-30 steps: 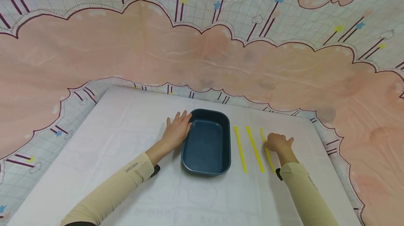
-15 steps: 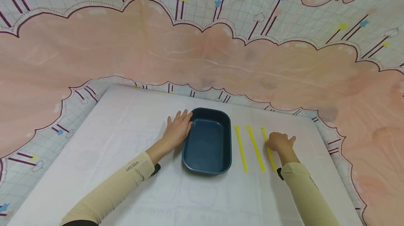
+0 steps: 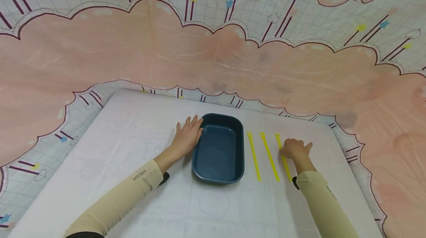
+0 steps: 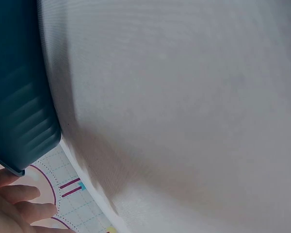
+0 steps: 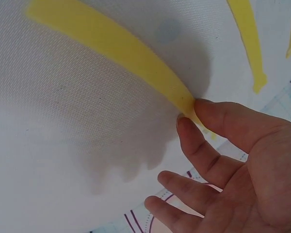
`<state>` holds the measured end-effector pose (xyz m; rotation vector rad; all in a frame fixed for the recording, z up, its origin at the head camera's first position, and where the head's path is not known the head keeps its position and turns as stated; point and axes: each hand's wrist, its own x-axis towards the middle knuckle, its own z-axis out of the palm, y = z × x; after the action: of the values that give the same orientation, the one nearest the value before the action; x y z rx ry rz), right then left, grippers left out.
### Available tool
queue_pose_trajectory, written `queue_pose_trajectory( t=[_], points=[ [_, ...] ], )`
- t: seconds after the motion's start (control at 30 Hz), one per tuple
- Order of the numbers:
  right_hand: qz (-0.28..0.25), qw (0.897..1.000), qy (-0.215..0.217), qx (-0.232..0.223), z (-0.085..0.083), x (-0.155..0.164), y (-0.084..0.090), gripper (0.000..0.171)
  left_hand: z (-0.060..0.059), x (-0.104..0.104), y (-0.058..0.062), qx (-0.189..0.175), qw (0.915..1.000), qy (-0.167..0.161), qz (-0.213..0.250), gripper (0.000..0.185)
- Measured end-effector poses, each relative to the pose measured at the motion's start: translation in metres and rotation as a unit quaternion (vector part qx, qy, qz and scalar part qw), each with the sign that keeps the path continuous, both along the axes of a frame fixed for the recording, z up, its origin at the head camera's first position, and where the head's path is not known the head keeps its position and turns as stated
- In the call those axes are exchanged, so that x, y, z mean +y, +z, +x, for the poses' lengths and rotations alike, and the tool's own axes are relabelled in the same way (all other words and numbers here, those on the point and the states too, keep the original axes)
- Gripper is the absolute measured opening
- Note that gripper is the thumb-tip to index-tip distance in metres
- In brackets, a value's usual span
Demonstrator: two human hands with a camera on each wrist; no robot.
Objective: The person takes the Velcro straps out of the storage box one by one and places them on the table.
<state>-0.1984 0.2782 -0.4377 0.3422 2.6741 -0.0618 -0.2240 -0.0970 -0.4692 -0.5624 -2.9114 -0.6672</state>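
My left hand (image 3: 188,136) rests against the left rim of a dark blue rectangular basin (image 3: 217,153), its fingers spread. In the left wrist view, the extended fingers (image 4: 26,201) lie by the corner of the basin's rim. On the right, my right hand (image 3: 295,148) pinches the rightmost yellow plastic strip (image 5: 131,58) between thumb and index finger, while the other fingers stay loose. That strip has a small wider head (image 3: 277,135) at its far end. The hand covers part of its middle in the head view.
Between the basin and my right hand lie two more yellow strips, a left one (image 3: 254,157) and a middle one (image 3: 270,157), roughly parallel. Everything sits on a white-covered table (image 3: 133,119). A patterned cloth with cloud shapes (image 3: 199,57) rises behind the table's far edge.
The pinched strip looked bowed one second ago and lies straighter now. Both hands stay nearly where they were, and the head view has shifted slightly.
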Motion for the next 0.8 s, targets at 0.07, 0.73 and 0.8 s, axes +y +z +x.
queue_pose_trajectory(
  t=[0.07, 0.73, 0.8],
  points=[
    [0.001, 1.0, 0.001, -0.002, 0.0002, -0.0003, 0.0007, 0.041, -0.0001, -0.0001, 0.0004, 0.0, 1.0, 0.0, -0.001, 0.042],
    [0.005, 1.0, -0.004, 0.003, 0.0003, -0.0002, 0.0018, 0.041, 0.001, -0.0008, 0.0017, 0.013, 0.9999, -0.005, -0.009, 0.041],
    [0.004, 1.0, -0.005, 0.003, 0.0004, -0.0007, 0.0024, 0.042, 0.0009, -0.0009, 0.0017, 0.013, 0.9999, -0.005, -0.01, 0.041]
  ],
)
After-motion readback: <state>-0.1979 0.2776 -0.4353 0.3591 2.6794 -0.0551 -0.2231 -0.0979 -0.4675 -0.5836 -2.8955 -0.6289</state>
